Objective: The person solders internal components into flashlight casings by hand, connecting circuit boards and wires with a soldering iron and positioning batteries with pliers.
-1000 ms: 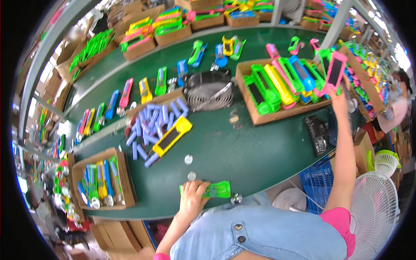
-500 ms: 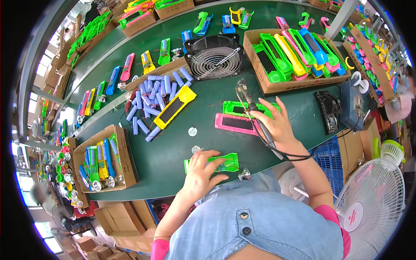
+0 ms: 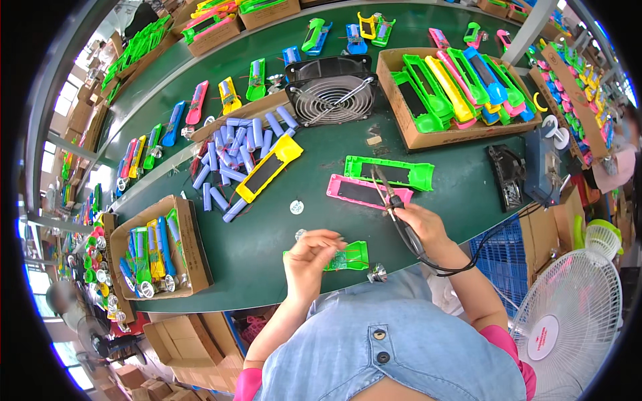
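Note:
My right hand [image 3: 426,228] grips a soldering iron [image 3: 396,202], its metal end angled up and away over the pink plastic casing [image 3: 354,192]. Just behind that lies a green casing [image 3: 421,176]; both have a dark panel. My left hand [image 3: 310,262] is closed, thumb and fingertips pinched together above the left part of another green casing [image 3: 360,256]. Whatever the pinch may hold is too small to make out. Inside this casing a green circuit board and thin wires show, partly hidden by the hand. A small silvery lamp reflector [image 3: 377,273] sits at its right, by the table edge.
Blue cylindrical cells [image 3: 231,150] lie heaped at the left, a yellow casing [image 3: 271,167] against them. Cardboard boxes hold casings at the back right [image 3: 428,139] and assembled lamps at the left [image 3: 200,247]. A black fan [image 3: 331,93] stands behind; a blue soldering station [image 3: 540,167] is rightward.
My right hand has come nearer to me with the soldering iron, uncovering more of the far green casing. My left hand's spread fingers have drawn together into a pinch.

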The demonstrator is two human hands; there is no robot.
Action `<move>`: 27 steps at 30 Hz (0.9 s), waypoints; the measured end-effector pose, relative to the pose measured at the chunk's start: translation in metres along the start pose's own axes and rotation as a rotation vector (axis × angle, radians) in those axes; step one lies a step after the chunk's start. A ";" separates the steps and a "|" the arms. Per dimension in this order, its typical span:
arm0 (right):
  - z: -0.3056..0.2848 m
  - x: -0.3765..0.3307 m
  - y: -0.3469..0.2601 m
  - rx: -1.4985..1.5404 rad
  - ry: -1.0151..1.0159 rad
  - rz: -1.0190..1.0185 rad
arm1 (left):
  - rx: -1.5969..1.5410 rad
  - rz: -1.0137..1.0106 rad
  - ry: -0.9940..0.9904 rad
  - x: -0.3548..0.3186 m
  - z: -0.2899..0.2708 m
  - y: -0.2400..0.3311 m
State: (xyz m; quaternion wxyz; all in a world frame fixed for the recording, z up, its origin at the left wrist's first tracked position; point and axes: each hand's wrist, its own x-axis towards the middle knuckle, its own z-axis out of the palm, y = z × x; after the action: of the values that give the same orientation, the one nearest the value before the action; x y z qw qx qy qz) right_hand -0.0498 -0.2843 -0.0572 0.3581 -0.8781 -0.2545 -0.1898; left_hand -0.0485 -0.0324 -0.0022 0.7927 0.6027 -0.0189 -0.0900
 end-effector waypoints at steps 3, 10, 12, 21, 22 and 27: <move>0.008 -0.003 -0.004 0.170 -0.144 0.061 | -0.185 0.050 0.091 0.007 -0.016 -0.011; 0.005 -0.007 -0.031 0.297 -0.144 -0.085 | 1.296 0.683 0.005 0.032 -0.036 0.020; 0.006 0.003 -0.036 0.237 -0.067 -0.168 | 1.458 0.448 -0.254 0.037 -0.043 0.019; 0.044 0.007 -0.066 1.151 0.375 0.788 | 1.563 0.392 -0.422 0.047 -0.039 0.017; 0.045 0.009 -0.066 1.153 0.373 0.789 | 1.583 0.400 -0.420 0.047 -0.039 0.016; 0.051 0.012 -0.065 1.097 0.304 0.841 | 1.631 0.378 -0.412 0.046 -0.036 0.014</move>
State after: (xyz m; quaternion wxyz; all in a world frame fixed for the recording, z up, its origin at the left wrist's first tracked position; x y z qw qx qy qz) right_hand -0.0698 -0.2038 -0.0507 0.8234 -0.5586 0.1003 -0.0001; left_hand 0.0036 -0.0019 -0.0019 0.0946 0.9420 -0.3212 -0.0223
